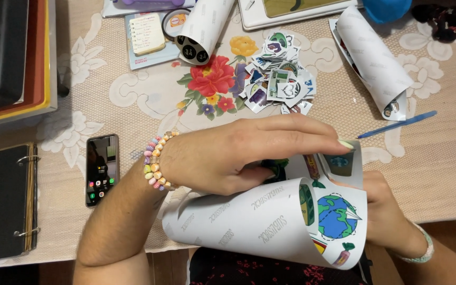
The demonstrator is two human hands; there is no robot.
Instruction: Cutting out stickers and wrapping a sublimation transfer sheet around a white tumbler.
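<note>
The worktop under its floral lace cloth carries everything, and at its near edge I hold a big curled sticker sheet, white backing outward, with a globe sticker showing inside the roll. My left hand lies flat across the top of the sheet, fingers stretched out long and pressing it down, a bead bracelet at the wrist. My right hand is closed on the sheet's right side from behind, mostly hidden by the paper. A dark ring binder sits at the left edge, with a phone just beside it. Toward the far edge lie two more rolled sheets, a heap of cut-out stickers between them, and a blue pen near the right-hand roll.
</note>
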